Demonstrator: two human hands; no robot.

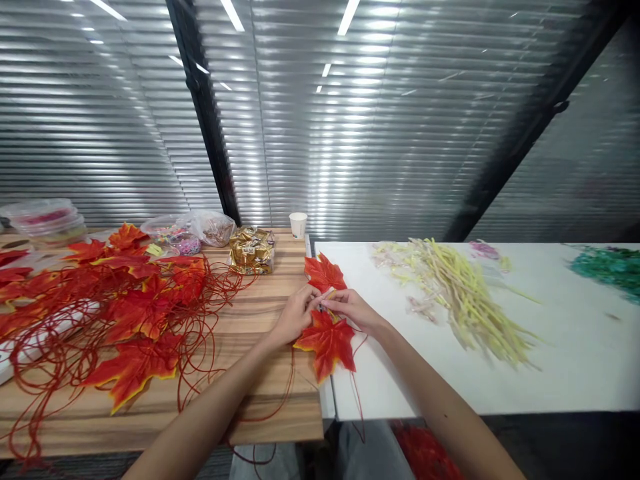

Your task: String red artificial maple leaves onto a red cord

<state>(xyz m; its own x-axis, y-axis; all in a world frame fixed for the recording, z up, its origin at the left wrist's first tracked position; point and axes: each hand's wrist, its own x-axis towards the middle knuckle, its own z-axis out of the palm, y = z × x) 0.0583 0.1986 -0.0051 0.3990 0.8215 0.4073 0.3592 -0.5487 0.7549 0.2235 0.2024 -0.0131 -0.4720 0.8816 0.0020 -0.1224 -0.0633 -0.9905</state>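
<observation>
My left hand (297, 315) and my right hand (356, 311) meet over the seam between the two tables, fingers pinched close together. Between the fingertips is something small and pale, too small to name. One red artificial maple leaf (325, 272) lies just beyond my fingers. Another red leaf (328, 345), edged in yellow, is right below them on the near side. Thin red cord (291, 380) trails from this spot down past the table edge.
On the wooden table (280, 427), red leaves (145, 310) lie tangled with red cord at left. Behind are a gold foil packet (251, 251), plastic bags (213, 228), round tubs (47, 220) and a paper cup (298, 225). Yellow strips (470, 300) and green pieces (610, 270) lie on the white table (565, 373).
</observation>
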